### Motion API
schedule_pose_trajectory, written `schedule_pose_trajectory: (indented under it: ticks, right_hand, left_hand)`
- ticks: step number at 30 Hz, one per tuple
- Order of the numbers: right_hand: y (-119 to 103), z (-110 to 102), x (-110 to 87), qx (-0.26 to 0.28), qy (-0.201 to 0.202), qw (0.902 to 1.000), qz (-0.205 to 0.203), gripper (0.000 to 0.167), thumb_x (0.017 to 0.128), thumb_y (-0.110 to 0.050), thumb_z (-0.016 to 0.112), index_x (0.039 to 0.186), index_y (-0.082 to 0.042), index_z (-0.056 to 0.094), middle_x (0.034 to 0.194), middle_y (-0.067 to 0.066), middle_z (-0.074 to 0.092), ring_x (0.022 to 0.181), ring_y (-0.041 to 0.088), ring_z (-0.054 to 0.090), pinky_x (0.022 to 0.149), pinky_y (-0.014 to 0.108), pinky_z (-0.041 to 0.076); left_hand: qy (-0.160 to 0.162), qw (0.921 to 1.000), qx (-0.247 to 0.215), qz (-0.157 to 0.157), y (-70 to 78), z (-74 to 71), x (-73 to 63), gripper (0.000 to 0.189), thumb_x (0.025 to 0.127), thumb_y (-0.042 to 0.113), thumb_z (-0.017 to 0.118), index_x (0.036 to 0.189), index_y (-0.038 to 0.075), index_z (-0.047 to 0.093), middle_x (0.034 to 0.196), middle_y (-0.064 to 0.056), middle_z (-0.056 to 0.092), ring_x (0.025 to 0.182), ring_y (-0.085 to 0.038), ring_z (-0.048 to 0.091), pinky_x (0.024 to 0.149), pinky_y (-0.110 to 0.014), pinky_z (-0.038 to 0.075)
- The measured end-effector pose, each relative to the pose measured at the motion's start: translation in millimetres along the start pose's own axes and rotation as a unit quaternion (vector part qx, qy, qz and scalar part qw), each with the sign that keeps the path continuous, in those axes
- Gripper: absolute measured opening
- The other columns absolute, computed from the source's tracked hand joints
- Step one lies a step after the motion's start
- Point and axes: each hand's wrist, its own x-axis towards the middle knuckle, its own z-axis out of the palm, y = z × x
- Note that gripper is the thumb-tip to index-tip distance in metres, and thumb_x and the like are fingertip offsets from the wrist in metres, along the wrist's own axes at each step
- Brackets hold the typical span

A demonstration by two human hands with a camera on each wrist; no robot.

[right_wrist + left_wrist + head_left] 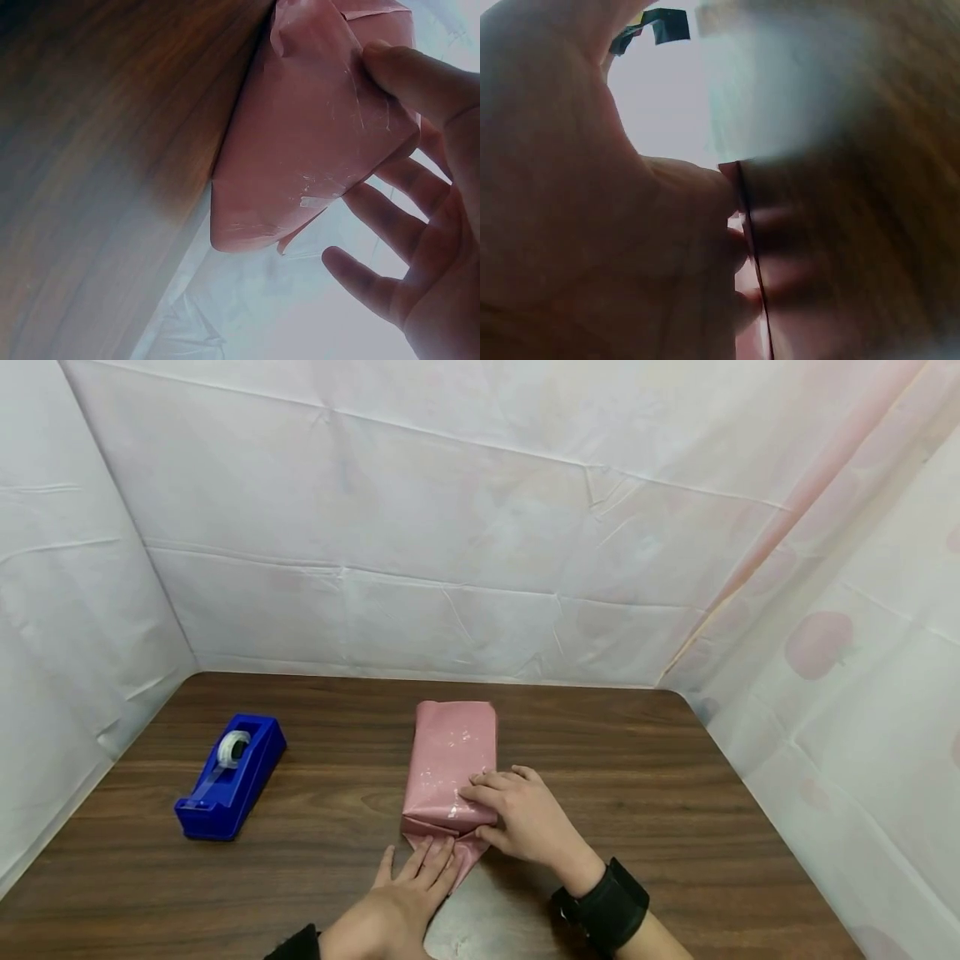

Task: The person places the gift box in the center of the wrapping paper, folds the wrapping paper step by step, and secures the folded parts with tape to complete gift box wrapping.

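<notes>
A package in shiny pink wrapping paper point(455, 739) lies lengthwise on the table, its near end folded into a flap point(468, 850) that tapers toward me. My left hand point(401, 902) presses on this flap with spread, straight fingers; in the left wrist view the fingertips meet the thin edge of the pink paper point(751, 330). My right hand point(528, 814) holds the package's near right corner, fingers over the top and thumb against the end. The right wrist view shows the thumb on the pink paper point(315, 142), with the other fingers partly hidden behind the package.
A blue tape dispenser point(255, 777) with a roll of clear tape point(233, 748) stands on the left of the dark wooden table point(675, 827). Light shines off the tabletop near the front edge. White sheeting point(450, 527) walls the table at the back and both sides.
</notes>
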Motion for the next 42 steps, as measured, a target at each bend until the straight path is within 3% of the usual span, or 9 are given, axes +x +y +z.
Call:
schedule_pose_trajectory:
  ticks: [3,7,12,16,21,30,35,39,42]
  right_hand:
    - [0.4,-0.5,0.1,0.002,-0.001,1.0,0.0,0.052,0.074,-0.037,0.081,0.122,-0.027,0.065,0.124,-0.005,0.066,0.116,0.012,0.06,0.098,0.046,0.044]
    - [1.0,-0.6,-0.8,0.008,-0.007,0.9999,0.002,0.051,0.074,-0.036,0.08,0.123,-0.027,0.065,0.125,-0.004,0.065,0.117,0.013,0.06,0.098,0.047,0.044]
    - [1.3,1.6,-1.4,0.017,-0.012,0.9998,0.006,0.051,0.075,-0.036,0.08,0.123,-0.028,0.065,0.125,-0.005,0.065,0.118,0.011,0.059,0.098,0.046,0.043]
    - [0.5,3.1,-1.7,0.02,-0.015,0.9997,0.006,0.051,0.075,-0.037,0.079,0.123,-0.028,0.065,0.124,-0.006,0.065,0.117,0.011,0.059,0.097,0.045,0.043]
    - [-0.2,3.6,-1.9,0.017,-0.014,0.9997,0.006,0.051,0.075,-0.037,0.08,0.123,-0.029,0.065,0.124,-0.006,0.065,0.117,0.011,0.059,0.097,0.045,0.043]
    - [0.6,1.9,0.1,0.005,-0.007,1.0,-0.003,0.051,0.075,-0.038,0.079,0.123,-0.029,0.065,0.125,-0.005,0.065,0.116,0.01,0.06,0.098,0.046,0.042]
    - [1.2,1.0,1.2,0.002,-0.001,1.0,-0.006,0.051,0.075,-0.039,0.079,0.123,-0.029,0.065,0.125,-0.005,0.065,0.116,0.01,0.06,0.098,0.046,0.042]
    - [1.8,0.9,0.8,0.003,0.002,1.0,-0.003,0.051,0.075,-0.038,0.079,0.123,-0.029,0.065,0.125,-0.005,0.065,0.116,0.01,0.06,0.098,0.047,0.042]
    - [2.2,2.1,0.1,0.009,0.0,1.0,0.0,0.05,0.075,-0.037,0.08,0.122,-0.029,0.065,0.125,-0.005,0.065,0.116,0.01,0.06,0.098,0.047,0.042]
  left_hand:
    - [0.01,0.9996,-0.024,0.006,-0.6,-0.7,-0.5,0.107,0.072,0.076,0.059,0.155,0.019,0.021,0.162,-0.007,0.018,0.148,-0.035,0.016,0.107,-0.071,0.015]
    - [0.057,0.9969,-0.051,0.018,0.4,-9.0,-4.5,0.086,0.083,0.06,0.062,0.15,0.015,0.033,0.156,-0.01,0.033,0.142,-0.034,0.031,0.105,-0.063,0.031]
    - [0.131,0.9909,-0.028,0.015,-4.2,-22.1,-10.7,0.053,0.082,0.047,0.068,0.118,0.01,0.058,0.113,-0.002,0.058,0.104,-0.019,0.057,0.082,-0.043,0.049]
    - [0.129,0.9915,0.005,0.014,-11.8,-23.1,-12.7,0.036,0.081,0.044,0.07,0.101,0.014,0.064,0.095,0.004,0.054,0.085,-0.013,0.057,0.074,-0.04,0.049]
    - [0.123,0.9919,0.02,0.023,-16.6,-19.6,-12.0,0.04,0.08,0.049,0.07,0.104,0.017,0.064,0.104,0.0,0.058,0.093,-0.017,0.061,0.076,-0.045,0.05]
    - [0.115,0.9916,-0.005,0.059,-25.7,-23.6,-15.3,0.051,0.076,0.057,0.071,0.119,0.031,0.068,0.11,-0.001,0.054,0.079,-0.014,0.058,0.07,-0.035,0.05]
    - [0.105,0.9915,-0.019,0.074,-26.2,-25.9,-15.3,0.05,0.076,0.056,0.072,0.121,0.035,0.068,0.103,0.003,0.052,0.073,-0.007,0.051,0.065,-0.03,0.047]
    - [0.148,0.9861,0.019,0.073,-25.3,-26.2,-9.1,0.029,0.079,0.046,0.071,0.103,0.029,0.071,0.09,0.009,0.052,0.069,-0.005,0.05,0.064,-0.031,0.043]
    - [0.202,0.9768,0.042,0.058,-26.5,-23.5,-2.1,0.012,0.081,0.035,0.07,0.082,0.026,0.063,0.079,0.012,0.05,0.068,-0.005,0.051,0.062,-0.032,0.042]
